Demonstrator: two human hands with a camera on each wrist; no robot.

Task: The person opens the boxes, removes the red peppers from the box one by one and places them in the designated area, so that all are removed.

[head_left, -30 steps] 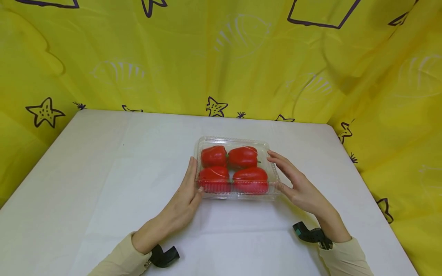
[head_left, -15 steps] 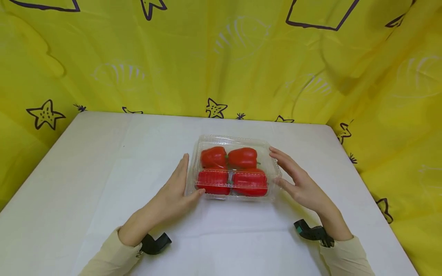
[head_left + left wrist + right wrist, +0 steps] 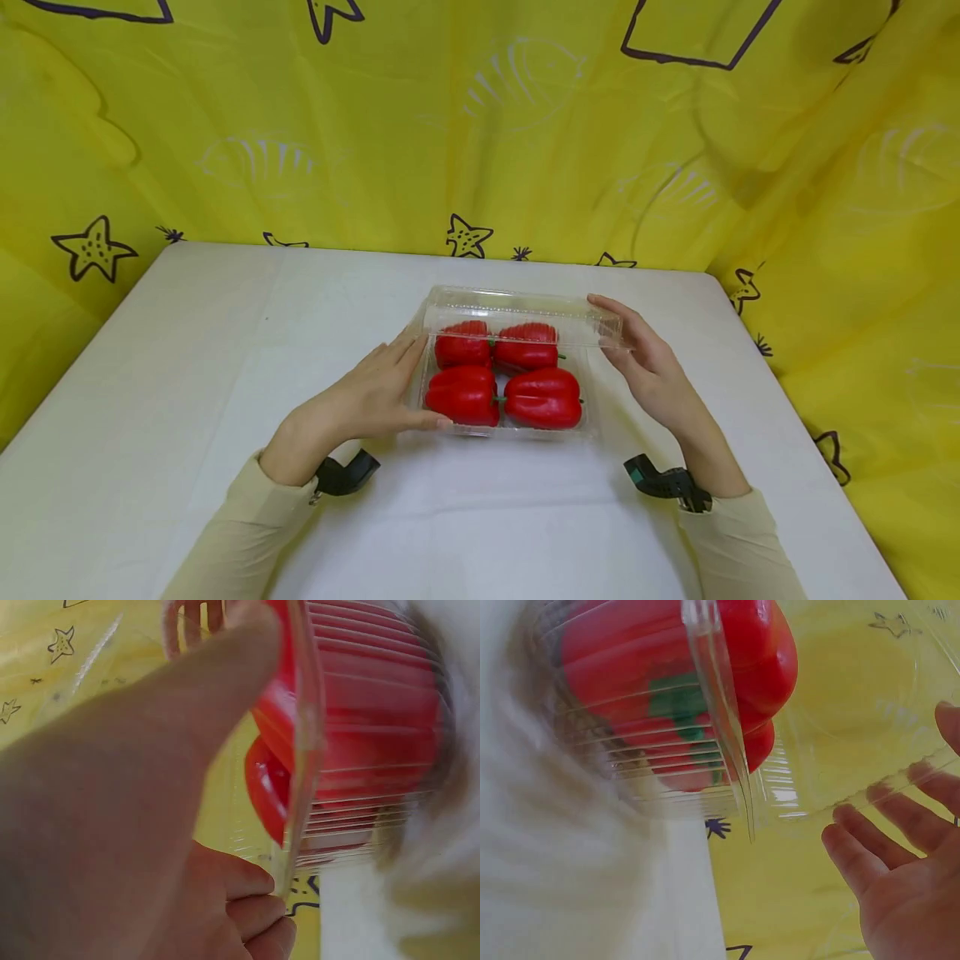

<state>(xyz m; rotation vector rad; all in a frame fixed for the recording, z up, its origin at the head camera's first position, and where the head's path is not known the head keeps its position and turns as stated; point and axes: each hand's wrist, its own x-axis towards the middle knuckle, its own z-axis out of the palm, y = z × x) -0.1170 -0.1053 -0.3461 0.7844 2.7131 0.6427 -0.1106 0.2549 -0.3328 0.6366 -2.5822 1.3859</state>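
Observation:
A clear plastic clamshell container (image 3: pixel 517 432) stands on the table with several red bell peppers (image 3: pixel 543 398) inside, stems showing. Its hinged lid (image 3: pixel 517 302) is raised and tilted back over the rear peppers. My right hand (image 3: pixel 652 375) holds the lid by its right side, thumb in front and fingers behind; the right wrist view shows the fingertips (image 3: pixel 847 817) against the clear edge. My left hand (image 3: pixel 375 387) rests along the container's left side, fingers fairly straight. Its thumb lies at the front left corner, above the rim (image 3: pixel 307 727) in the left wrist view.
A white-covered table (image 3: pixel 225 375) extends around the container. Yellow patterned cloth (image 3: pixel 360 125) hangs behind the table and along both sides. A black wrist camera mount (image 3: pixel 347 472) sits on the left wrist, another mount (image 3: pixel 663 479) on the right.
The container's lid has swung up and back from over the peppers. My right hand rose with it. My left hand moved off the left side, then came back against it.

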